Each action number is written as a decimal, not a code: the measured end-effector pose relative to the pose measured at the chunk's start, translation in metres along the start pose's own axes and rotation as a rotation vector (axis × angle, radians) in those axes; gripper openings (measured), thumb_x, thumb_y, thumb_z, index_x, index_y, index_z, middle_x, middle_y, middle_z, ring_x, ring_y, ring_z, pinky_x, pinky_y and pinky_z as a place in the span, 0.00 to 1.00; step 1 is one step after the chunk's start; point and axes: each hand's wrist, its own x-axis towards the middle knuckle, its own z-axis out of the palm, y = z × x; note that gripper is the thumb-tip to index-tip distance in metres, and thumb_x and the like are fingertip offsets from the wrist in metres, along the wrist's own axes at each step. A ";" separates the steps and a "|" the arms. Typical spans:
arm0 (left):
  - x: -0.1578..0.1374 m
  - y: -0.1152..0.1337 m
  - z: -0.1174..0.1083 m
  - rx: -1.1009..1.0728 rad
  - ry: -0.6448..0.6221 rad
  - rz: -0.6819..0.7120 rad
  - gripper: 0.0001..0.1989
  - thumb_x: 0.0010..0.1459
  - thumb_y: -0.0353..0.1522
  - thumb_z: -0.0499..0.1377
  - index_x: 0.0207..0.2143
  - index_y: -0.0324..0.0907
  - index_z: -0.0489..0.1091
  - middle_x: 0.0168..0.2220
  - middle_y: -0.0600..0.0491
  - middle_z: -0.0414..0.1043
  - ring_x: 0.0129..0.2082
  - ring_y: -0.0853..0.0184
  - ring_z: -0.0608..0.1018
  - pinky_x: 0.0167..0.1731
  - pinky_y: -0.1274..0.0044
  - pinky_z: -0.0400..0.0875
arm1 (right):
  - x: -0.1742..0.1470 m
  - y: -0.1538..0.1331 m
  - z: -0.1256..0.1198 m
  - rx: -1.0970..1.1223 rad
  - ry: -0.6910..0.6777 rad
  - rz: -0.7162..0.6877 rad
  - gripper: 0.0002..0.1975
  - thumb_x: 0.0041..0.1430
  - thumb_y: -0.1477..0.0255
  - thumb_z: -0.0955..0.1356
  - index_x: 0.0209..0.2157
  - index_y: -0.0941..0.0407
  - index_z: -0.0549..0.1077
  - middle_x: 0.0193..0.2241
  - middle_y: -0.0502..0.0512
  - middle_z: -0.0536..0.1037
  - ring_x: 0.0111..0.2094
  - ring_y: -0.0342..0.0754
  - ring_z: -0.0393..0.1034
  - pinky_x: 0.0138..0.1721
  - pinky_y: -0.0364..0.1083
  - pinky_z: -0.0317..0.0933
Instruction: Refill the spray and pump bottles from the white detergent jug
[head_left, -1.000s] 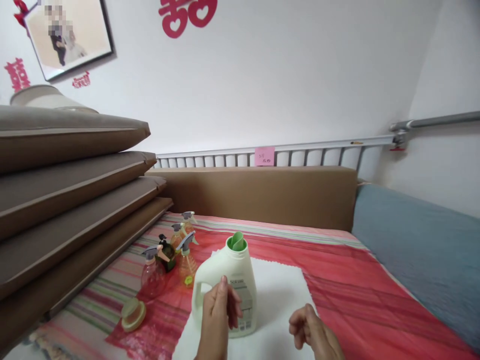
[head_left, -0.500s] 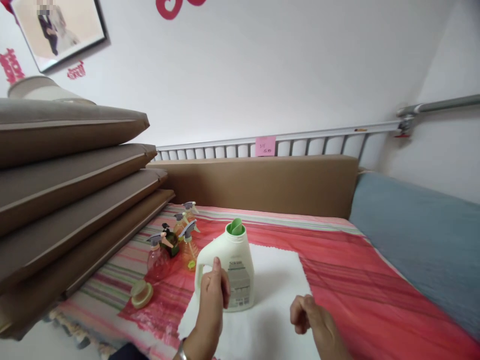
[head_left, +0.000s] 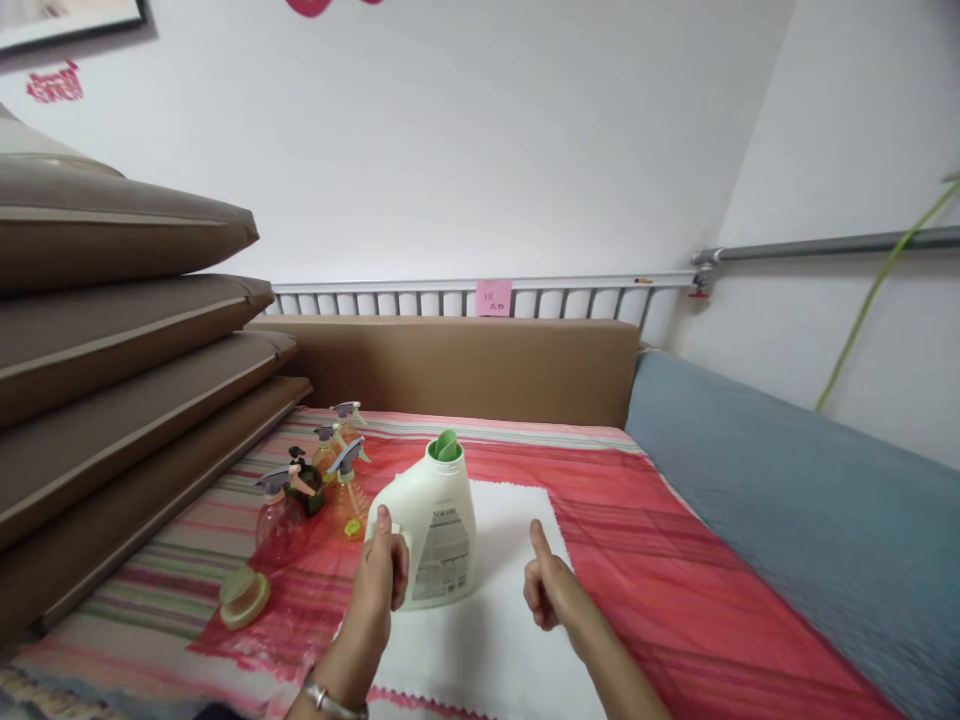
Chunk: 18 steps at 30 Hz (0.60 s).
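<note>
A white detergent jug with an uncapped green spout stands upright on a white cloth spread over a red striped cover. My left hand is wrapped around the jug's handle on its left side. To the right of the jug my right hand hovers above the cloth, fingers curled into a fist with the thumb sticking up, holding nothing. A round beige cap lies on the cover to the left, apart from the jug.
Several small spray bottles cluster behind and left of the jug. Stacked brown cushions rise along the left side. A brown headboard and white railing close the back. A blue-grey cushion flanks the right.
The view has swung to the right and down. My left hand has closed around the jug's handle. My right hand has lifted toward the jug and raised its thumb.
</note>
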 end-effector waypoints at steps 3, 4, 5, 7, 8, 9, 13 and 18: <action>0.003 -0.004 -0.005 0.014 0.022 0.028 0.37 0.48 0.64 0.41 0.07 0.43 0.53 0.04 0.60 0.46 0.06 0.77 0.50 0.10 0.82 0.39 | 0.001 0.005 0.000 0.005 0.014 0.013 0.42 0.54 0.40 0.46 0.05 0.55 0.58 0.04 0.51 0.59 0.07 0.38 0.53 0.13 0.39 0.48; 0.002 -0.003 -0.005 0.012 0.023 0.033 0.37 0.47 0.65 0.41 0.07 0.43 0.52 0.04 0.60 0.45 0.06 0.77 0.50 0.10 0.82 0.39 | 0.000 0.005 -0.001 0.006 0.013 0.016 0.42 0.54 0.40 0.46 0.05 0.55 0.58 0.04 0.50 0.58 0.07 0.38 0.53 0.13 0.39 0.48; 0.001 -0.002 -0.006 0.010 0.025 0.027 0.38 0.47 0.65 0.40 0.06 0.44 0.52 0.04 0.60 0.45 0.05 0.77 0.50 0.10 0.82 0.39 | -0.002 0.006 -0.002 0.005 0.009 0.024 0.42 0.54 0.40 0.45 0.05 0.55 0.58 0.04 0.50 0.58 0.07 0.38 0.52 0.13 0.39 0.47; -0.002 -0.001 -0.005 0.015 0.035 0.014 0.38 0.45 0.66 0.38 0.06 0.44 0.52 0.04 0.60 0.44 0.05 0.77 0.50 0.10 0.81 0.39 | -0.003 0.006 -0.004 -0.002 -0.001 0.040 0.42 0.54 0.40 0.44 0.04 0.54 0.56 0.03 0.50 0.57 0.06 0.38 0.50 0.12 0.39 0.46; -0.002 0.000 -0.004 0.019 0.038 0.015 0.38 0.45 0.66 0.38 0.05 0.44 0.52 0.04 0.60 0.43 0.05 0.77 0.50 0.10 0.81 0.40 | -0.003 0.007 -0.005 -0.007 -0.005 0.042 0.42 0.54 0.40 0.44 0.04 0.54 0.56 0.03 0.50 0.57 0.06 0.38 0.49 0.12 0.39 0.45; -0.003 -0.001 -0.004 0.024 0.041 0.023 0.38 0.45 0.66 0.38 0.05 0.44 0.52 0.04 0.60 0.44 0.06 0.77 0.50 0.10 0.81 0.40 | -0.002 0.007 -0.005 -0.011 -0.009 0.040 0.41 0.53 0.39 0.43 0.04 0.54 0.55 0.03 0.50 0.57 0.07 0.38 0.49 0.12 0.40 0.45; 0.000 -0.007 -0.012 0.039 0.075 0.060 0.38 0.48 0.64 0.38 0.06 0.44 0.53 0.05 0.60 0.45 0.06 0.75 0.51 0.10 0.80 0.42 | 0.001 0.010 -0.005 -0.023 -0.007 0.016 0.40 0.51 0.37 0.44 0.04 0.53 0.55 0.03 0.50 0.57 0.08 0.40 0.51 0.13 0.41 0.47; 0.007 -0.012 -0.049 0.058 0.223 0.201 0.35 0.53 0.60 0.41 0.12 0.42 0.62 0.07 0.59 0.52 0.09 0.73 0.57 0.12 0.79 0.49 | -0.002 0.043 -0.001 -0.055 0.130 -0.095 0.38 0.52 0.39 0.48 0.07 0.53 0.59 0.06 0.52 0.62 0.11 0.43 0.58 0.17 0.43 0.55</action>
